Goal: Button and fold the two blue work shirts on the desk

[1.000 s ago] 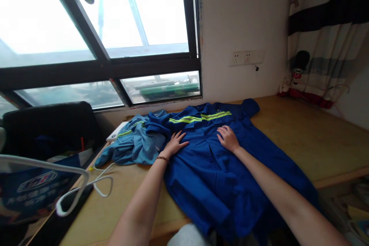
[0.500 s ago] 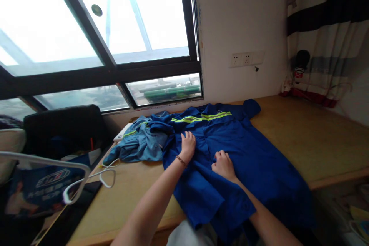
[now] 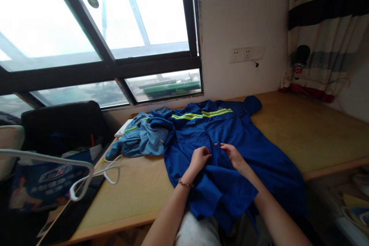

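Observation:
A dark blue work jacket [image 3: 253, 150] with yellow-and-grey reflective stripes across the chest lies spread on the wooden table, its lower edge hanging over the front. My left hand [image 3: 201, 158], with a bracelet at the wrist, is closed on the jacket's front near the middle opening. Just to its right, my right hand [image 3: 232, 154] pinches the other front edge between thumb and fingers and lifts it a little. A fold of raised cloth lies between the hands. Left of the jacket, a crumpled lighter blue garment [image 3: 144, 138] with a yellow stripe touches its sleeve.
Wooden tabletop [image 3: 129, 188] extends to both sides. A white cable [image 3: 111, 169] lies at the left edge, near a white metal bar [image 3: 57, 158] and a black chair [image 3: 65, 127]. Behind stand a window and a wall with sockets [image 3: 242, 54]. A patterned curtain [image 3: 319, 46] hangs at right.
My left hand has moved down and right from the jacket's chest to the front opening. My right hand has shifted slightly up and now raises the cloth edge.

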Demonstrator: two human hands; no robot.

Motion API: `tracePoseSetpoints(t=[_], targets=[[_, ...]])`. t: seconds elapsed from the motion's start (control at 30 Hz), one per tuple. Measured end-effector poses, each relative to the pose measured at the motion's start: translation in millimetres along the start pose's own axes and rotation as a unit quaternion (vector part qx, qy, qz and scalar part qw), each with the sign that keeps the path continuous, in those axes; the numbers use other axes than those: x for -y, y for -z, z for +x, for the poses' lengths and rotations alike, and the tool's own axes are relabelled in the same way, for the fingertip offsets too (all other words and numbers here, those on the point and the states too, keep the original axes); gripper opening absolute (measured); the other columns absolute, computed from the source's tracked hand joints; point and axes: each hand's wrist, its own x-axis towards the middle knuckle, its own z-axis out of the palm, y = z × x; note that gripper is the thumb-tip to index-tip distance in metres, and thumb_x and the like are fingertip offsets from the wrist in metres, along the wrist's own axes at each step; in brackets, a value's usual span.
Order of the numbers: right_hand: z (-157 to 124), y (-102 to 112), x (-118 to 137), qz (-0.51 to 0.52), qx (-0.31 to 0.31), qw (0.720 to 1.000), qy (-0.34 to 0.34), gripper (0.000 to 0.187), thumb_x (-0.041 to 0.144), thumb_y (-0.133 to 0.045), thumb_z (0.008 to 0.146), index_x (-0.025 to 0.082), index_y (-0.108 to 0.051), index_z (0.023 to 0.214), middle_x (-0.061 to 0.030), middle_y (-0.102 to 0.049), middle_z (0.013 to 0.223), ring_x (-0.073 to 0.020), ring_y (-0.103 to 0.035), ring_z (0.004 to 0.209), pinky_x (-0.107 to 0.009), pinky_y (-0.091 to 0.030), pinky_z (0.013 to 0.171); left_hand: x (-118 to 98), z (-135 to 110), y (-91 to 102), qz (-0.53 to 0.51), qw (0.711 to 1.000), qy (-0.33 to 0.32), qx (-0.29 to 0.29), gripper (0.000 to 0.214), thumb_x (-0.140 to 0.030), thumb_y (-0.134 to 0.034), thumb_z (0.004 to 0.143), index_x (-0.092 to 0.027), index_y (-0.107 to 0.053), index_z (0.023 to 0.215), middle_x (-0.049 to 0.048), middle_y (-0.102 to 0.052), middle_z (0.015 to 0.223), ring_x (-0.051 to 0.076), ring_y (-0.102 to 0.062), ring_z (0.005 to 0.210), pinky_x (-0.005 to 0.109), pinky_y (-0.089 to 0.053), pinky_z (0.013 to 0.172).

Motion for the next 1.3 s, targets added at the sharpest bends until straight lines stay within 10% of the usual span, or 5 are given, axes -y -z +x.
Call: tracePoseSetpoints(t=[0.2, 0.43, 0.63, 0.83, 1.3], targets=[[-3.1, -3.9, -1.7, -0.051, 0.064, 0.997, 0.002, 0.023, 0.025, -0.056, 0.061, 0.016, -0.068, 0.080, -0.0044, -0.068, 0.075, -0.0194, -0.062, 0.073, -0.028, -0.047, 0.067, -12.6, -1.2, 0.4, -0.322, 0.939, 0.111, 0.048, 0.027, -0.034, -0.066, 0.063, -0.011, -0.057, 0.074, 0.0068, -0.064, 0.066, 0.016, -0.062, 0.061, 0.026, -0.049, 0.058], [2.5, -6.1, -12.5, -0.156, 0.016, 0.983, 0.101, 0.030, 0.037, -0.061, 0.064, 0.016, -0.068, 0.085, -0.0067, -0.068, 0.076, -0.0226, -0.062, 0.077, -0.035, -0.046, 0.072, -10.8, -4.0, -0.4, -0.418, 0.901, 0.114, 0.033, 0.031, -0.031, -0.070, 0.060, -0.010, -0.057, 0.078, 0.0101, -0.066, 0.072, 0.019, -0.064, 0.067, 0.027, -0.051, 0.063], [1.7, -7.1, -14.2, -0.369, -0.061, 0.873, 0.312, 0.015, 0.030, -0.058, 0.069, 0.018, -0.067, 0.072, -0.0046, -0.063, 0.076, -0.0169, -0.058, 0.071, -0.028, -0.044, 0.066, -13.8, -3.4, -1.3, -0.401, 0.909, 0.116, 0.014, 0.030, -0.030, -0.072, 0.055, -0.010, -0.061, 0.073, 0.0058, -0.065, 0.067, 0.015, -0.062, 0.061, 0.027, -0.050, 0.065], [-2.1, -14.6, -19.3, -0.461, -0.087, 0.808, 0.357, 0.009, 0.024, -0.054, 0.072, 0.019, -0.059, 0.067, -0.0015, -0.056, 0.069, -0.0135, -0.052, 0.062, -0.026, -0.041, 0.058, -15.4, -2.6, -5.6, -0.363, 0.926, 0.106, -0.022, 0.029, -0.033, -0.072, 0.054, -0.011, -0.059, 0.068, 0.0007, -0.060, 0.061, 0.010, -0.056, 0.054, 0.020, -0.047, 0.054], [3.1, -13.1, -21.2, -0.359, -0.068, 0.891, 0.268, 0.022, 0.032, -0.062, 0.063, 0.018, -0.055, 0.078, -0.0027, -0.059, 0.072, -0.0157, -0.054, 0.066, -0.028, -0.044, 0.061, -2.1, -0.4, -9.2, -0.474, 0.867, 0.147, -0.042, 0.037, -0.022, -0.073, 0.052, -0.015, -0.047, 0.077, -0.0043, -0.051, 0.060, 0.007, -0.054, 0.054, 0.022, -0.047, 0.061]])
